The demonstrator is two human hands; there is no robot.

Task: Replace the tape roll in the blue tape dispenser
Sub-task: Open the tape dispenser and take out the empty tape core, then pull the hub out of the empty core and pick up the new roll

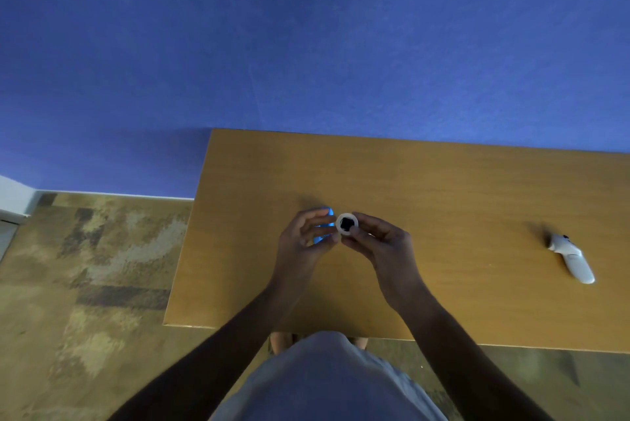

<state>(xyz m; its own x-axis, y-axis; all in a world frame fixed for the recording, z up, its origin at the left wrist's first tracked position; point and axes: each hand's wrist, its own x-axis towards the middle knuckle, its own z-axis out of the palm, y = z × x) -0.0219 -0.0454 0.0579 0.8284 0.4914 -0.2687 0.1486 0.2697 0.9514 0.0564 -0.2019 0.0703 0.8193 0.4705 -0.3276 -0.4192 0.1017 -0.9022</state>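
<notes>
Over the smooth wooden table, the left hand gripped the shiny blue tape dispenser, mostly hidden by fingers, while the right hand pinched the round white tape roll at its 3 o'clock side.

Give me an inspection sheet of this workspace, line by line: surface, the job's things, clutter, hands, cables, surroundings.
Surface: wooden table, plain top, mostly bare.
Job's things: blue tape dispenser in the left hand, largely hidden by fingers; white tape roll with a dark centre in the right hand, beside the dispenser and not seated in it.
Clutter: white handheld controller lying on the table, far right, apart from the work.
Hands: left hand closed around the dispenser; right hand pinching the roll.
Cables: nothing seen.
Surroundings: blue wall behind the table; patchy brown carpet on the left.
</notes>
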